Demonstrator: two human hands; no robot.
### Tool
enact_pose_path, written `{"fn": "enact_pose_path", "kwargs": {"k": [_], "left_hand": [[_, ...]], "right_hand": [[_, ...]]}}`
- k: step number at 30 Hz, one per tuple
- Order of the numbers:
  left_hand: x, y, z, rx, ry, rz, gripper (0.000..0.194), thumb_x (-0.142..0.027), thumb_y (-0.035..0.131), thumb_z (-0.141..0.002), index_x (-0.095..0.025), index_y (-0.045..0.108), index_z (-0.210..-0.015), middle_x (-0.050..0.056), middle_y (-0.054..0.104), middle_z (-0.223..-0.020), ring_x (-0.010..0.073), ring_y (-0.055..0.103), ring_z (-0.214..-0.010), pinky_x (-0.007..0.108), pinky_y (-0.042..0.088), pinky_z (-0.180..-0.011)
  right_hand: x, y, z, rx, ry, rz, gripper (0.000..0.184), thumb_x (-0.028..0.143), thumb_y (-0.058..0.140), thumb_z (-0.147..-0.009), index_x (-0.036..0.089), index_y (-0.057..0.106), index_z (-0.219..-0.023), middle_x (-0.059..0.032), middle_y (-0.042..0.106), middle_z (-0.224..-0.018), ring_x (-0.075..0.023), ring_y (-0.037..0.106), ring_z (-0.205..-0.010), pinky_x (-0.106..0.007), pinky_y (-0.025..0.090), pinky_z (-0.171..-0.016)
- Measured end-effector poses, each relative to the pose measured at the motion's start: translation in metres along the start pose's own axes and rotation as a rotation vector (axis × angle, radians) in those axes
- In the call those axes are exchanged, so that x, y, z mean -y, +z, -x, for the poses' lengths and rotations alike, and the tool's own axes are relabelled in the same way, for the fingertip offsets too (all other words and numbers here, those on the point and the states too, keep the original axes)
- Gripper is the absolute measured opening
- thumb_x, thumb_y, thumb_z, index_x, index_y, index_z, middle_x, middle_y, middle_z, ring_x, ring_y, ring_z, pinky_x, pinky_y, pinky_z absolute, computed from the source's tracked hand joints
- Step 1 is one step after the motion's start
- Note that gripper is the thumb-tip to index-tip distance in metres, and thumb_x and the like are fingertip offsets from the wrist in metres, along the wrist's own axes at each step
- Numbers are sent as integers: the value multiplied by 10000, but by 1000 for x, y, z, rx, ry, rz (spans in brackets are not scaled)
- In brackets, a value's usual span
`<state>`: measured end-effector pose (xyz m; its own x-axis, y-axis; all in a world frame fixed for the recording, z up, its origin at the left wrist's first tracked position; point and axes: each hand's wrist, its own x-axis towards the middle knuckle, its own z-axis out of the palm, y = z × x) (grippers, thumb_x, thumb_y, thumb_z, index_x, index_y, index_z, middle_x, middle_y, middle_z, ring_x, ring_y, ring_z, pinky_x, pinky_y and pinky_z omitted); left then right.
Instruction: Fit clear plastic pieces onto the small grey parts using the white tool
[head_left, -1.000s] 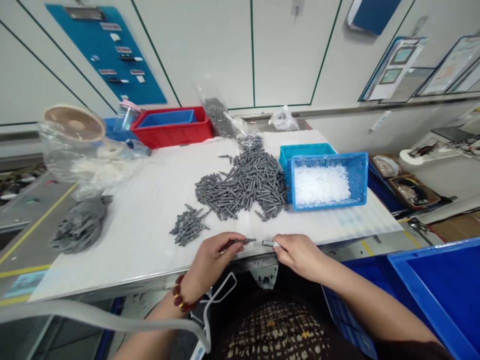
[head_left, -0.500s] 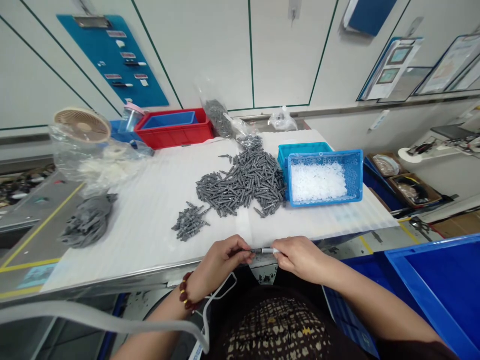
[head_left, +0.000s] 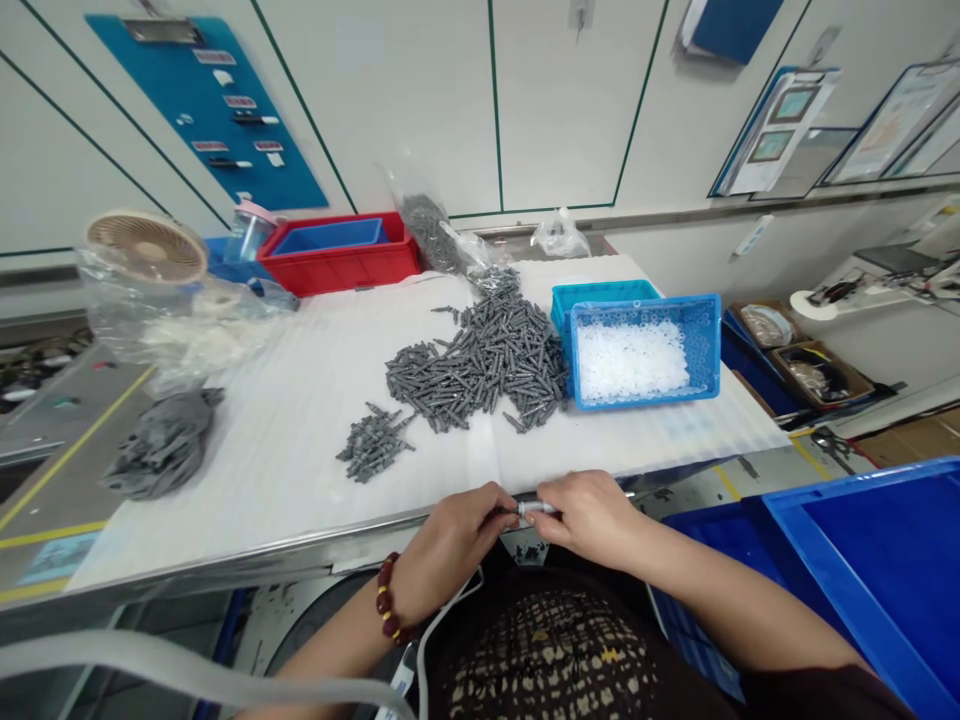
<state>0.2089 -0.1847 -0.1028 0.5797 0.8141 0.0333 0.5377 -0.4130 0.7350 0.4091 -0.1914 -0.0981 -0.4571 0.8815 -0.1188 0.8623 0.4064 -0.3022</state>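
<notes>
At the table's front edge, my left hand is closed, thumb and fingers pinching a slim grey part that is mostly hidden by the fingertips. My right hand is closed around a slim white pen-like rod, whose left end meets the grey part between my hands. Whether the two are joined cannot be made out. Just beyond my hands lie a small pile of grey ribbed parts and a much larger pile of similar parts. A blue bin with small white translucent rings stands at the right.
A teal bin sits behind the blue one. Toward the back are a red bin, a plastic bag of grey parts and a fan. Grey cloth lies left. Large blue crates stand beside me at right.
My fingertips have come closer together, and less of the grey part shows between them. The left hand has turned slightly, and the view has shifted a little.
</notes>
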Motion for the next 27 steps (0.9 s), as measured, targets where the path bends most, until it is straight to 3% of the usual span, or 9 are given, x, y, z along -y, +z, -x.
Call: {"fn": "enact_pose_path", "kwargs": {"k": [4, 8, 11, 21, 27], "left_hand": [[2, 0, 0, 3, -18, 59, 138, -256, 468, -885, -196, 591, -902, -12, 678, -788, 128, 639, -717, 208, 472, -666], [8, -3, -1, 4, -16, 122, 196, -275, 460, -895, -199, 610, -997, 11, 698, -850, 134, 662, -757, 214, 502, -719], [11, -4, -1, 6, -20, 132, 222, -294, 458, -895, -192, 632, -990, 28, 705, -837, 148, 668, -753, 227, 516, -722], [11, -5, 0, 32, -43, 177, 234, -324, 461, -895, -194, 638, -974, 23, 704, -815, 145, 665, -743, 222, 516, -699], [10, -5, 1, 38, -49, 190, 237, -316, 453, -898, -188, 639, -971, 26, 705, -817, 141, 665, -740, 218, 518, -693]], "right_hand": [[-2, -1, 0, 15, 56, -22, 349, 453, 499, -865, 168, 641, -724, -47, 658, -694, -173, 576, -635, -252, 238, -540], [-8, -5, 0, 66, -83, -154, 164, 241, 470, -880, 184, 624, -879, -20, 657, -794, -154, 566, -692, -240, 261, -570], [-10, -5, 0, 95, -147, -222, 157, 145, 461, -857, 174, 602, -919, -22, 645, -825, -150, 551, -709, -234, 280, -595], [-15, -2, -1, 120, -217, -274, 95, 142, 469, -855, 168, 560, -863, -24, 624, -815, -159, 545, -712, -227, 303, -594], [-14, 2, -2, 113, -179, -208, 116, 166, 472, -868, 166, 551, -782, -4, 593, -734, -132, 494, -631, -234, 244, -560]]}}
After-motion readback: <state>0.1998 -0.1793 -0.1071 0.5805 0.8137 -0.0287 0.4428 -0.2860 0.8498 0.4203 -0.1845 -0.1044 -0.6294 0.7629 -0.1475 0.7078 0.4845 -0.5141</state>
